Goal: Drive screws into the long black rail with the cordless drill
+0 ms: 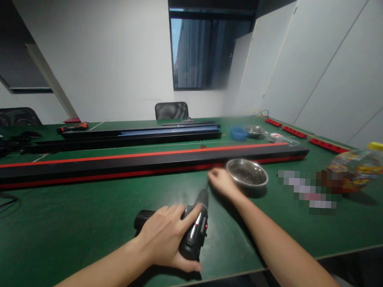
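My left hand [170, 231] is wrapped round a black cordless drill [193, 236] that lies on its side on the green table, its bit pointing away from me. A small red light glows on the drill's side. Just past the bit's tip is my right hand [221, 180], fingers pinched together; whatever they hold, if anything, is too small to make out. Right beside that hand stands a shiny metal bowl [247, 173]. Behind both hands runs a long black bar with red stripes [140, 160], lying across the table.
More long black bars [141, 135] lie farther back, near an orange-and-black tool [73, 127]. A blue bowl [238, 133] and another metal bowl [254, 131] stand at the back right. Red power strips [327, 146] line the right edge. A yellow-capped plastic bottle [362, 168] sits at right.
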The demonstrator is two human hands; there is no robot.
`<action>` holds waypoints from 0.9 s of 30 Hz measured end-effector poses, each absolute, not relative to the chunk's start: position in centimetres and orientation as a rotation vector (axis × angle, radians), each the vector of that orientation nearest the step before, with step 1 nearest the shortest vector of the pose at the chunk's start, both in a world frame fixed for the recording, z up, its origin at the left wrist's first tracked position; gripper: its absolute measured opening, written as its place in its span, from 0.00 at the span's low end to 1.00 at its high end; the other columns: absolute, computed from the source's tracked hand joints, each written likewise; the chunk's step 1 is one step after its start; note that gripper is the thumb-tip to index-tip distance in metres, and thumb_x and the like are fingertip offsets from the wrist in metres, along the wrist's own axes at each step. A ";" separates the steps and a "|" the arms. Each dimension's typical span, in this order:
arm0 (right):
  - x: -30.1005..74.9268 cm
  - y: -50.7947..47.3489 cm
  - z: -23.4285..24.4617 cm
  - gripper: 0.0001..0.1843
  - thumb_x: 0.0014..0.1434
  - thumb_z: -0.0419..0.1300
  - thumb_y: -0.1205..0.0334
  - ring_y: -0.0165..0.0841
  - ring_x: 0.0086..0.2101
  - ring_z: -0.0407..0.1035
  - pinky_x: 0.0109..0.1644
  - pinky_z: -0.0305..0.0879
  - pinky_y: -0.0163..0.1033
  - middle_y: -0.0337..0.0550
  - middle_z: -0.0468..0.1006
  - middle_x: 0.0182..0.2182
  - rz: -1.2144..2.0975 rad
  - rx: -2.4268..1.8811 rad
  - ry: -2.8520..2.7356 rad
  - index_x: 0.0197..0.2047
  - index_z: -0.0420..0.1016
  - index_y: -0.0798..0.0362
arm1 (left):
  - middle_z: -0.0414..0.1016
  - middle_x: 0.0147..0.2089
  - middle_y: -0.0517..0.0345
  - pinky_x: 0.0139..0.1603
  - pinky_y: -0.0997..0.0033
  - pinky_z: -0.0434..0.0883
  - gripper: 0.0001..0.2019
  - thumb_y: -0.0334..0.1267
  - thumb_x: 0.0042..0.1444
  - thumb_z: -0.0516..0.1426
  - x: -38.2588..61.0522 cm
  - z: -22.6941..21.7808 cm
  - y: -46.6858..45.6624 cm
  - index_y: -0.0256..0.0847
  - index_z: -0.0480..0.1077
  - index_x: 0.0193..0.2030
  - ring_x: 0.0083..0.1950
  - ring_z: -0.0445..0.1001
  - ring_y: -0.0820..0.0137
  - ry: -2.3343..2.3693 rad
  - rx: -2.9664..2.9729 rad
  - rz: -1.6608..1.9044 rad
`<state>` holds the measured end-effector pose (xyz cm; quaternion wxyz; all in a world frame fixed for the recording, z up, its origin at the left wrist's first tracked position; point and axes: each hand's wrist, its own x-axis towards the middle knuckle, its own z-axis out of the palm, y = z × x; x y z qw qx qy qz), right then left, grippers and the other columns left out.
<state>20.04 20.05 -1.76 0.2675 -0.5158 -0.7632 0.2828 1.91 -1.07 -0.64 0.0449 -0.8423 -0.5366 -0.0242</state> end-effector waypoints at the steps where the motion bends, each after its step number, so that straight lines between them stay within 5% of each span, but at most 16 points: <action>1: 20.0 19.9 -1.5 0.11 0.66 0.58 0.67 0.33 0.33 0.76 0.39 0.66 0.33 0.49 0.83 0.32 0.818 -1.412 -2.042 0.34 0.80 0.59 | 0.72 0.47 0.47 0.43 0.52 0.71 0.62 0.85 0.43 0.48 1.9 -0.7 -1.0 0.44 0.47 0.77 0.43 0.74 0.51 -1.638 -2.572 -0.077; 7: 20.0 19.1 -0.2 0.13 0.66 0.55 0.68 0.25 0.17 0.62 0.21 0.54 0.31 0.37 0.71 0.19 1.119 -1.510 -1.907 0.30 0.73 0.57 | 0.72 0.47 0.47 0.44 0.52 0.71 0.62 0.84 0.43 0.49 1.9 -0.7 -1.1 0.45 0.46 0.77 0.43 0.74 0.51 -1.640 -2.576 -0.084; 27: 20.2 18.7 0.2 0.12 0.64 0.55 0.71 0.24 0.17 0.61 0.19 0.55 0.29 0.36 0.69 0.19 1.180 -1.460 -1.897 0.28 0.70 0.57 | 0.72 0.48 0.47 0.45 0.53 0.70 0.61 0.84 0.43 0.50 1.9 -0.8 -1.2 0.46 0.47 0.77 0.44 0.74 0.51 -1.658 -2.562 -0.096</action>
